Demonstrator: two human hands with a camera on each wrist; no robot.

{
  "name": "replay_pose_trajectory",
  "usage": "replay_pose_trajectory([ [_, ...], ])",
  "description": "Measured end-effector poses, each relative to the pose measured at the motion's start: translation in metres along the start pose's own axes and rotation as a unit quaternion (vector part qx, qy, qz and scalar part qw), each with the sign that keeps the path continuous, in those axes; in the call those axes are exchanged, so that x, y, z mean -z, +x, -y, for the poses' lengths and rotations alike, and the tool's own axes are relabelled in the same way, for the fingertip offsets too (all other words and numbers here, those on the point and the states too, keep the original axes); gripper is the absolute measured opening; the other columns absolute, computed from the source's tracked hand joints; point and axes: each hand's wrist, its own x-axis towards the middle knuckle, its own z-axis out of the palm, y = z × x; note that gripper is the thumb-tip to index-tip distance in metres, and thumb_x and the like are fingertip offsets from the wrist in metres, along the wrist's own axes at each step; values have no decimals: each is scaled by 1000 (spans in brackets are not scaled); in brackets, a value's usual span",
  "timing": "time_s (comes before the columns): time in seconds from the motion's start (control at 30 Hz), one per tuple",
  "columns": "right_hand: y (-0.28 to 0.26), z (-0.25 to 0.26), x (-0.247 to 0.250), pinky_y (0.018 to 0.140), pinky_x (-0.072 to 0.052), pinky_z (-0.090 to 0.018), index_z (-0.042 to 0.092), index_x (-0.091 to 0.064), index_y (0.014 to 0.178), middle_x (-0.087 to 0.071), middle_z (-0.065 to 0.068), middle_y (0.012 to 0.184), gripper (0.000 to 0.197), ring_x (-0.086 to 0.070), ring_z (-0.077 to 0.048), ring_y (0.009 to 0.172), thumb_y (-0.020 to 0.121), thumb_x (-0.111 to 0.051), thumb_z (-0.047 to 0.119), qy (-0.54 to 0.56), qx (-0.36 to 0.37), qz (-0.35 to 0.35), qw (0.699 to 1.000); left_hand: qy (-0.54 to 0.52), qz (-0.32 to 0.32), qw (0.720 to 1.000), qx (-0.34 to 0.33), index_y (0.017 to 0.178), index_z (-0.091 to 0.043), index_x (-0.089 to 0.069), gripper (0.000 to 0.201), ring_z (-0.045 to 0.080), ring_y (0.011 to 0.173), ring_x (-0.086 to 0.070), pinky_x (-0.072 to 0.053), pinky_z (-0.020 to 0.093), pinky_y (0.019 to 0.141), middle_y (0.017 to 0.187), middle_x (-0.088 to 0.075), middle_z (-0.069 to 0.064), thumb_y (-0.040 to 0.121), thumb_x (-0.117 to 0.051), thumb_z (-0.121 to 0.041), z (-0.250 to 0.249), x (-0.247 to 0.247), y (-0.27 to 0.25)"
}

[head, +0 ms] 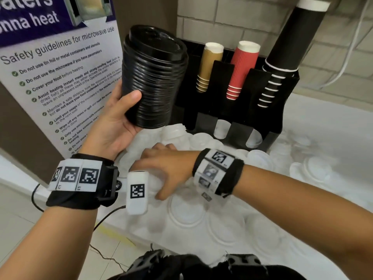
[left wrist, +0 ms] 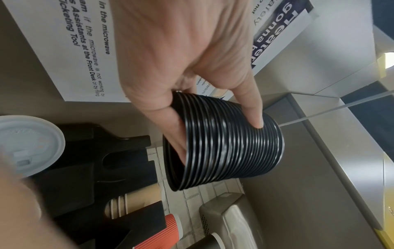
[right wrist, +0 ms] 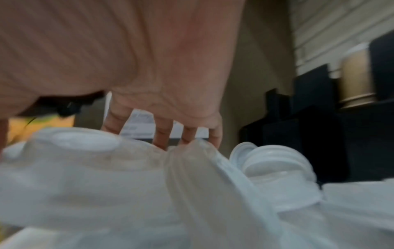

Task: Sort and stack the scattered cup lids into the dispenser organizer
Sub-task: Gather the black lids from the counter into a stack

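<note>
Poster (head: 56, 63) with microwave safety guidelines stands at the far left, against the wall. Just right of it the left hand (head: 119, 122) is raised above the bench (head: 323, 122), thumb and fingers curled round a tall stack of black lids (head: 153, 77), tilted in the grip. Below, the right hand (head: 167, 168) reaches palm-down into the white lids (head: 201, 215) scattered over the bench, fingers spread and bent onto the pile; the wrist view is too blurred to tell whether it grips one. Behind stands the black dispenser organizer (head: 238, 110), holding stacks of tan cups (head: 210, 67), red cups (head: 240, 71) and black cups (head: 286, 55), with white lids in its lower slots.
</note>
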Motion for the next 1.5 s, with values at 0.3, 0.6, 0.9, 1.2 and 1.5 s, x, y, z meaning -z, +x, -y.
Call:
replay_pose_trajectory([
  [0.3, -29, -55, 45, 93, -27, -47, 52, -39, 129, -35, 0, 122, 66, -38, -29, 109, 71, -71, 48, -45, -168, 0, 985, -13, 8, 1000, -9, 151, -7, -27, 128, 33, 135, -45, -48, 45, 101, 147, -42, 17, 48, -94, -41, 4, 1, 7],
  [0.6, 39, -20, 26, 105, -30, -49, 33, -34, 145, -30, -1, 150, 76, -24, -26, 138, 79, -71, 41, -197, 3, 17, 980, -15, 8, 1000, -19, 135, -20, -44, 98, 21, 119, -60, -57, 39, 86, 128, -59, 3, 52, -93, -39, -3, 9, 17],
  [0.9, 135, -25, -29, 116, -3, -48, 33, -30, 148, -21, 5, 158, 65, -8, -23, 148, 90, -57, 48, -214, -55, 61, 973, 0, -14, 1000, -19, 144, -16, -38, 115, 20, 118, -59, -58, 42, 88, 129, -57, 4, 47, -94, -40, -6, 13, 15],
  [1.2, 85, -30, 36, 110, -32, -45, 30, -43, 141, -43, -6, 145, 75, -35, -28, 135, 74, -74, 43, -7, 3, -23, 1000, -10, -13, 1000, -26, 150, -14, -30, 120, 23, 123, -57, -57, 42, 86, 137, -53, 7, 52, -93, -38, -9, 14, 14],
  [1.5, 41, -61, 75, 107, -39, -44, 9, -45, 138, -46, -15, 139, 60, -43, -34, 128, 86, -68, 30, 168, -186, -165, 954, -50, -10, 998, -24, 152, -6, -23, 127, 35, 133, -46, -50, 46, 99, 148, -40, 20, 51, -94, -38, -1, 2, 17],
])
